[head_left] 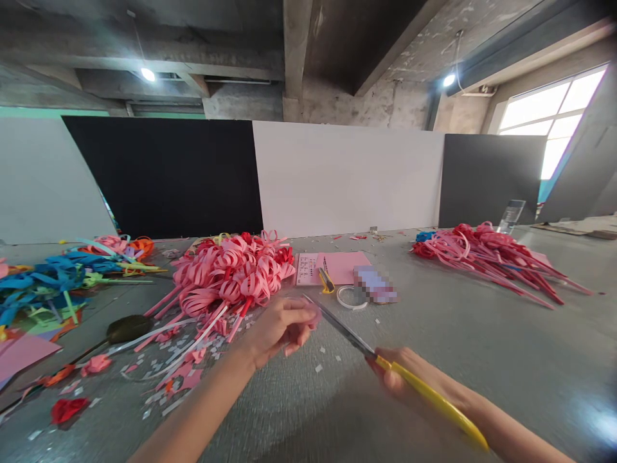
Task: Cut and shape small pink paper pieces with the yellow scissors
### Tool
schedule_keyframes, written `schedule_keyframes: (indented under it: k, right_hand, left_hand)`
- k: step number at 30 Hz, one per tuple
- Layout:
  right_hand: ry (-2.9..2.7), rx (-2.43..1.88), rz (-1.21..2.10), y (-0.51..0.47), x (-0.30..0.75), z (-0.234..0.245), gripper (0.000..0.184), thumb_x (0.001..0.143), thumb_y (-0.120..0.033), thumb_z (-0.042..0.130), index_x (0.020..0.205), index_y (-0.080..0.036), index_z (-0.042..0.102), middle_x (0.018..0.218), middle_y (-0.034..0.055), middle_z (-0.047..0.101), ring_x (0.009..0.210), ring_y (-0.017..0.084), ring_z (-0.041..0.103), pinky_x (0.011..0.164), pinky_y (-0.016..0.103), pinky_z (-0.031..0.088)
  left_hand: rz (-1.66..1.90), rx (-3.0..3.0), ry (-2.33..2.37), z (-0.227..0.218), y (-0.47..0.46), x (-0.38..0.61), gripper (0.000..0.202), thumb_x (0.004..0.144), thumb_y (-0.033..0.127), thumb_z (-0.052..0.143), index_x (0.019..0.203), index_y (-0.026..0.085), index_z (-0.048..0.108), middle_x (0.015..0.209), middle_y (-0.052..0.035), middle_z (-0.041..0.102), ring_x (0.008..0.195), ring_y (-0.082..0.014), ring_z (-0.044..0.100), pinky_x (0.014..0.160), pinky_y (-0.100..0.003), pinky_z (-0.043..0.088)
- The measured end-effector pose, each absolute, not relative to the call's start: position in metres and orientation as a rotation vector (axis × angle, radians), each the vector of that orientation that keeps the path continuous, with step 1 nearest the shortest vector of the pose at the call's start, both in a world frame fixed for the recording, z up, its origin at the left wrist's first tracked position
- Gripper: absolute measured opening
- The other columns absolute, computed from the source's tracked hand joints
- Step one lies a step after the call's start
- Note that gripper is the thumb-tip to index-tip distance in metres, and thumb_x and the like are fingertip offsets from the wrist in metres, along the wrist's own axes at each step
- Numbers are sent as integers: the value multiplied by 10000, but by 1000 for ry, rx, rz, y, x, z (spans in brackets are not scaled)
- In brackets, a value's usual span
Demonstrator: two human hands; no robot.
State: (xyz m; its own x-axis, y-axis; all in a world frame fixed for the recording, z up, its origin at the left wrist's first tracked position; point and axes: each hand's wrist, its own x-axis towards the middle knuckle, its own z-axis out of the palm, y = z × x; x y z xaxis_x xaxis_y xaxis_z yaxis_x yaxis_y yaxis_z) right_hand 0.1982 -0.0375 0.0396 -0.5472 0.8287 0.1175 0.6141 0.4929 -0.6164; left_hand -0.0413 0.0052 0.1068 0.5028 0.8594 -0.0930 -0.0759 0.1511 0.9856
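Note:
My left hand (284,323) is closed in a pinch, its fingers curled. At its fingertips shows a small pinkish piece (315,316), too blurred to name exactly. My right hand (409,373) grips a pair of scissors (351,335) with long metal blades and a yellow handle. The blades slant up and left, their tips beside the left fingertips; whether they touch the pink piece I cannot tell. Left of my left hand lies a heap of pink looped paper-strip flowers (226,276) with thin stems.
Behind my hands lie a pink sheet (342,267), a yellow cutter (326,281), a white ring-shaped roll (351,297) and a blurred-out phone-like object (376,285). Pink and red strips (491,257) lie right, blue strips (48,283) left. Small scraps litter the grey table (289,411).

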Motion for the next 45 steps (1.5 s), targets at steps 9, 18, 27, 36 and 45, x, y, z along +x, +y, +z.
schedule_keyframes:
  k: [9, 18, 27, 36, 45]
  right_hand:
    - [-2404, -1184, 750, -39, 199, 53, 586, 715, -726, 142, 593, -178, 307, 545, -61, 273, 477, 60, 218, 399, 185, 179]
    - [-2491, -1239, 701, -43, 207, 67, 607, 702, -737, 124, 600, -179, 341, 567, -38, 335, 510, 89, 297, 455, 212, 219]
    - [-2496, -1251, 717, -46, 210, 69, 318, 803, -428, 414, 612, -176, 397, 599, -15, 436, 567, 125, 414, 506, 240, 283]
    - [-2530, -1307, 707, -42, 214, 67, 314, 800, -438, 414, 659, -163, 473, 647, 0, 495, 615, 140, 463, 534, 237, 314]
    - [-2307, -1446, 444, -41, 198, 64, 386, 787, -534, 348, 642, -183, 414, 576, -12, 466, 512, 114, 414, 466, 214, 274]
  left_hand:
    - [713, 1258, 825, 108, 8, -46, 182, 695, 206, 562, 519, 160, 584, 342, 19, 490, 236, -26, 308, 232, -143, 168]
    - [618, 1248, 809, 109, 11, -50, 171, 667, 188, 577, 502, 153, 605, 326, 20, 500, 212, -19, 299, 213, -133, 158]
    - [586, 1191, 794, 104, 10, -54, 176, 675, 129, 525, 509, 105, 580, 314, 37, 501, 204, -2, 279, 259, -130, 84]
    - [460, 1194, 775, 104, 17, -57, 168, 678, 155, 553, 520, 97, 555, 320, 36, 509, 190, -7, 293, 234, -127, 137]
    - [621, 1375, 885, 99, 16, -47, 167, 716, 240, 546, 589, 133, 526, 407, 34, 535, 271, -23, 367, 280, -129, 247]
